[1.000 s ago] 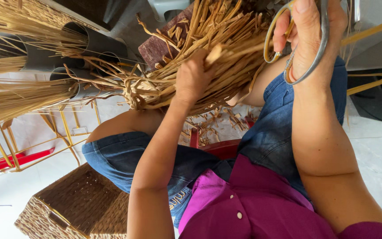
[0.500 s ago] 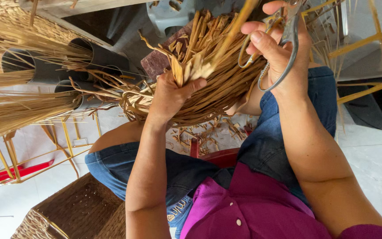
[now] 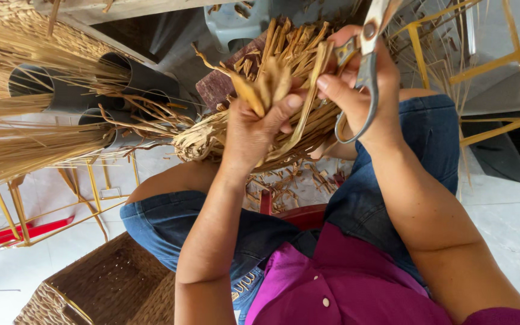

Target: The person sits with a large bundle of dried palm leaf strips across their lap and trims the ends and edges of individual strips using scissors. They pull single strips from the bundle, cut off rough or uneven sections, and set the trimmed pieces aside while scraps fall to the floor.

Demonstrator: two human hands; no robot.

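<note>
My left hand [image 3: 254, 129] grips the straw bundle [image 3: 284, 78] tight; my right hand [image 3: 362, 90], just beside it, is closed around scissors [image 3: 365, 54].

Dry, rough straw-coloured fibre strips [image 3: 284, 78]; smooth, dull-grey metal scissors [image 3: 365, 66] — matt woven basket [image 3: 100, 289]; glossy floor tiles [image 3: 507, 216].

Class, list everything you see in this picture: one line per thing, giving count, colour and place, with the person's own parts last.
bundle of dried straw strips: one, tan, centre, gripped
scissors: one pair, grey metal, top centre
grey tubes: three, upper left, holding straw
woven basket: one, brown, bottom left
yellow wire frames: two, left and right
red stool: one, under the person
left hand: holding the bundle
right hand: holding the scissors
</note>
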